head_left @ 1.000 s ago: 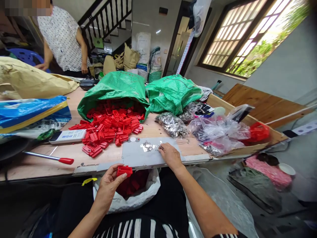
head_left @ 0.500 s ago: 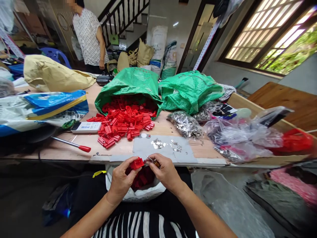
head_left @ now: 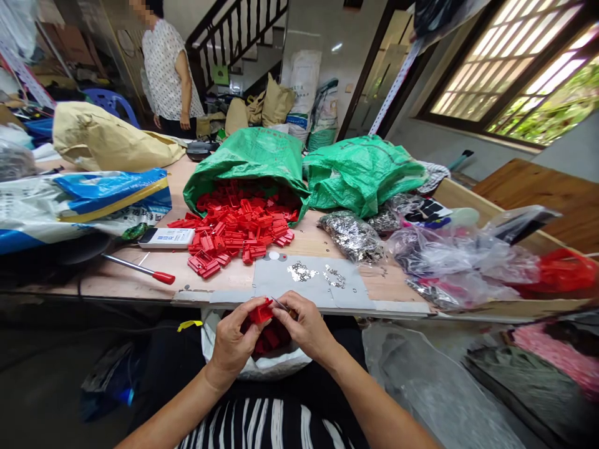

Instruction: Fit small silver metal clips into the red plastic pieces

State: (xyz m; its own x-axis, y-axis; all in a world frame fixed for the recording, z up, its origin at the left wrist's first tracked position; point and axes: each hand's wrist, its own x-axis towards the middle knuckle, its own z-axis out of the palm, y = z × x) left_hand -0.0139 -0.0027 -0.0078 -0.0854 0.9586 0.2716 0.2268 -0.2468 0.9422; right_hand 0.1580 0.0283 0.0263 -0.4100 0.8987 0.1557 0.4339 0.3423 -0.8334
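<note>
My left hand (head_left: 234,343) pinches a small red plastic housing (head_left: 261,312) between thumb and fingers, just beyond the table's front edge. Closed round a thin-shafted hand tool (head_left: 281,304) with an amber handle, my right hand (head_left: 309,330) holds its tip at the housing's upper right side. Fingers cover most of the handle. Below both hands, an open white sack (head_left: 276,368) at my lap has more red housings inside. Small shiny metal pieces (head_left: 299,271) lie in two groups on a grey sheet (head_left: 271,284) ahead.
A heap of red housings (head_left: 234,227) spills from a green sack (head_left: 253,149). To the right are another green sack (head_left: 365,168), a bag of metal pieces (head_left: 350,234) and clear plastic bags (head_left: 449,249). A red-tipped lever (head_left: 163,277) projects at left. A person (head_left: 171,75) stands behind the table.
The tool's tip has come closer to the red housing and now meets its edge. My right hand has shifted slightly left. The whole view has swung a little.
</note>
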